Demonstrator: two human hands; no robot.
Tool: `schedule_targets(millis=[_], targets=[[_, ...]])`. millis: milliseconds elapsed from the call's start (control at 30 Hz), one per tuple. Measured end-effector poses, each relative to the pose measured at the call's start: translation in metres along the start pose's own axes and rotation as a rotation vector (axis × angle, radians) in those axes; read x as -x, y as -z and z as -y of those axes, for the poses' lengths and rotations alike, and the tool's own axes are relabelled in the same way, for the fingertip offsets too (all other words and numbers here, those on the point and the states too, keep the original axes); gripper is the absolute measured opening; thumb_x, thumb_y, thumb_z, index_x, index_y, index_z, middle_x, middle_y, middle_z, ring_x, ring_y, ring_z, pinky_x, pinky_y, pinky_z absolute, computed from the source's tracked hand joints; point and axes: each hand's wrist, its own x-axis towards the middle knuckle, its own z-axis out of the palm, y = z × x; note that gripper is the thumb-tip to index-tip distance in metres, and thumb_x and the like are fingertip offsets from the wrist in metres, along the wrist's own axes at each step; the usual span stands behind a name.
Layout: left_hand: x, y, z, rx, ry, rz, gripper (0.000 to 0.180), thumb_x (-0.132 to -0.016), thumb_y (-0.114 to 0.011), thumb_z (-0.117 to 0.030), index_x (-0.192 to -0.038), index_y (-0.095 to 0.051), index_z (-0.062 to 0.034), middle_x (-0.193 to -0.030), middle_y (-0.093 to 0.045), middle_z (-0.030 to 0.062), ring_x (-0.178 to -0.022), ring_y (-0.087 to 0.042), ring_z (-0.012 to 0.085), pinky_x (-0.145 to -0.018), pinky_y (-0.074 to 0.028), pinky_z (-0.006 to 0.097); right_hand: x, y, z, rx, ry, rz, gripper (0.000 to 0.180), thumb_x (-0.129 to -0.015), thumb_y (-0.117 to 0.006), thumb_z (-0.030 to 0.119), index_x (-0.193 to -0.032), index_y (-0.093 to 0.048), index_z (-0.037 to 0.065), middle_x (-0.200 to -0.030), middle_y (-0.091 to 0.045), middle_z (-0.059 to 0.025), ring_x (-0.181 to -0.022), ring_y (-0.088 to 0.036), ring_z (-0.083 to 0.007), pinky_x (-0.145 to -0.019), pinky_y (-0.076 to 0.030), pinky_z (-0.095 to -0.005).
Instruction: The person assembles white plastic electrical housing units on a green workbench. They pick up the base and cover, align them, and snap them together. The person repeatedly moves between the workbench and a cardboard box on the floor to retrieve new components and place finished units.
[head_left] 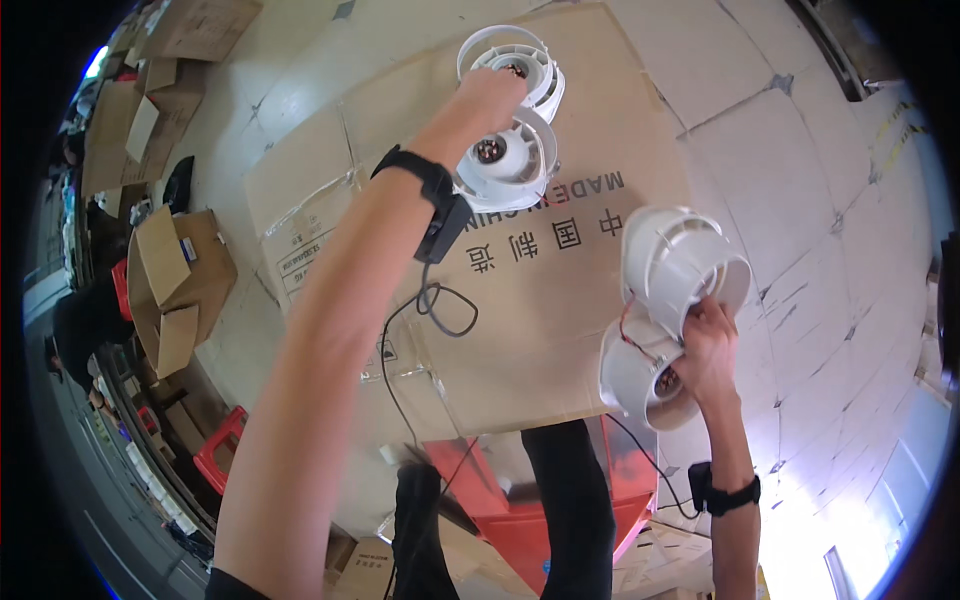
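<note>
Several white round plastic fan housings with copper-coloured windings inside are in front of me. At the far edge of the cardboard, my left hand [495,97] has its fingers closed at the hub of the far housing [549,82]. Just below it, a second housing [500,187] sits partly behind my wrist. On the right, my right hand [711,345] grips the rim of an upper housing [665,258], its fingertips inside the opening. Against this one rests a lower housing [622,372], touching my hand. Thin red wires [628,335] run between these two.
The large flat cardboard [540,350] lies before my legs, above a red stool-like piece [495,490]. Black cables [395,390] hang from both wristbands. Open cartons [185,275], a red plastic stool [220,450] and a person in black [85,325] are at left.
</note>
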Motion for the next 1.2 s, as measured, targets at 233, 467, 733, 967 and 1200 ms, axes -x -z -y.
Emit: schedule_targets(millis=[233, 467, 733, 967, 1200], targets=[[0.078, -0.013, 0.007, 0.124, 0.007, 0.030, 0.019, -0.070, -0.073, -0.017, -0.078, -0.071, 0.0002, -0.081, -0.068, 0.0213, -0.079, -0.068, 0.0378, -0.071, -0.055, 0.045, 0.072, 0.046, 0.033, -0.010, -0.078, 0.007, 0.031, -0.059, -0.078, 0.019, -0.086, -0.074, 0.005, -0.081, -0.069, -0.0082, -0.086, -0.059, -0.0292, -0.077, -0.046, -0.0424], [0.274, 0.001, 0.039, 0.647, 0.317, -0.117, 0.030, -0.071, -0.077, -0.022, -0.093, -0.070, -0.0040, -0.093, -0.069, 0.0203, -0.091, -0.067, 0.0366, -0.082, -0.052, 0.042, 0.111, 0.094, 0.125, -0.029, -0.037, 0.048, 0.037, -0.061, -0.077, 0.016, -0.095, -0.074, 0.002, -0.103, -0.069, -0.0178, -0.095, -0.064, -0.0377, -0.084, -0.050, -0.0488], [0.703, 0.076, 0.035, 1.744, 0.888, -0.478, 0.026, -0.074, -0.075, 0.000, -0.100, -0.069, 0.0013, -0.100, -0.071, 0.0055, -0.092, -0.065, 0.0122, -0.081, -0.052, 0.030, 0.127, 0.163, 0.317, -0.041, 0.196, 0.122, 0.038, -0.061, -0.078, 0.021, -0.095, -0.076, 0.006, -0.098, -0.073, -0.0112, -0.097, -0.065, -0.0315, -0.080, -0.053, -0.0435], [1.048, 0.112, -0.001, 1.857, 1.303, -0.946, 0.014, -0.081, -0.069, -0.003, -0.094, -0.071, -0.0008, -0.090, -0.072, 0.0045, -0.077, -0.067, 0.0106, -0.068, -0.056, 0.027, 0.148, 0.222, 0.522, -0.108, 0.137, 0.174, 0.036, -0.072, -0.068, 0.013, -0.105, -0.071, -0.001, -0.108, -0.068, -0.0217, -0.097, -0.065, -0.0411, -0.085, -0.052, -0.0467], [1.298, 0.058, -0.125, 1.804, 1.724, -1.478, 0.020, -0.083, -0.063, 0.001, -0.102, -0.068, -0.0002, -0.094, -0.070, 0.0036, -0.081, -0.065, 0.0108, -0.069, -0.055, 0.030, 0.132, 0.228, 0.692, -0.103, 0.454, 0.182, 0.070, -0.092, -0.048, 0.054, -0.122, -0.056, -0.010, -0.120, -0.061, -0.0231, -0.111, -0.060, -0.0367, -0.093, -0.048, -0.0451]])
